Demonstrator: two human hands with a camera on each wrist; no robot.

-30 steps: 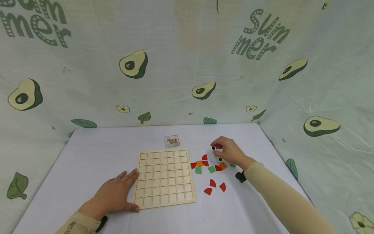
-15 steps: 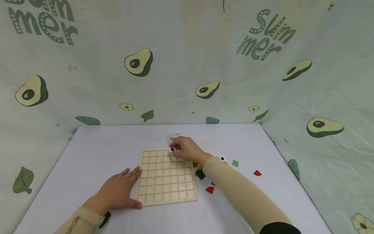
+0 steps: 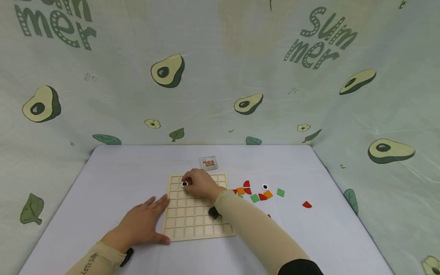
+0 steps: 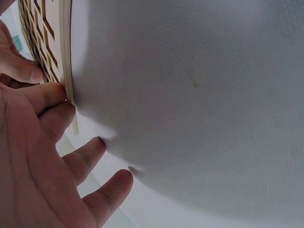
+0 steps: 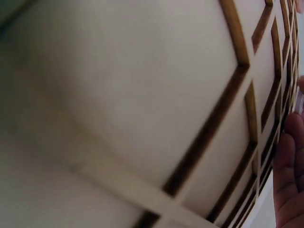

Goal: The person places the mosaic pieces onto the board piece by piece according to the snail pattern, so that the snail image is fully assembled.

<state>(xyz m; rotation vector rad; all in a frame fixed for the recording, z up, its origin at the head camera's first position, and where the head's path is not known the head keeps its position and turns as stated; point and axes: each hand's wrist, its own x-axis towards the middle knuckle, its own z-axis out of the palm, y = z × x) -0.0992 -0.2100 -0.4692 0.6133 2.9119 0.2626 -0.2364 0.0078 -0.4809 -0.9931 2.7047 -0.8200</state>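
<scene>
A wooden grid board (image 3: 190, 221) with square cells lies on the white table. My left hand (image 3: 140, 222) rests with spread, fairly straight fingers against the board's left edge; the left wrist view shows its fingertips touching the rim (image 4: 66, 42). Over the upper left cells, my right hand (image 3: 201, 184) pinches a white tile with a black dot (image 3: 184, 184), like an eye. Whether that tile touches the board cannot be told. Close up in the right wrist view are the board's slats (image 5: 209, 126); the tile is hidden there.
Right of the board lie red quarter-circle pieces (image 3: 307, 204), green squares (image 3: 280, 192), orange squares (image 3: 268, 194) and another eye tile (image 3: 265, 187). A small picture card (image 3: 208, 163) lies behind the board. A printed curtain (image 3: 206, 114) stands behind the table.
My right hand has carried the eye tile leftward from the loose pieces to the board's upper left. A red piece now lies farther right. The left hand stays at the board's edge.
</scene>
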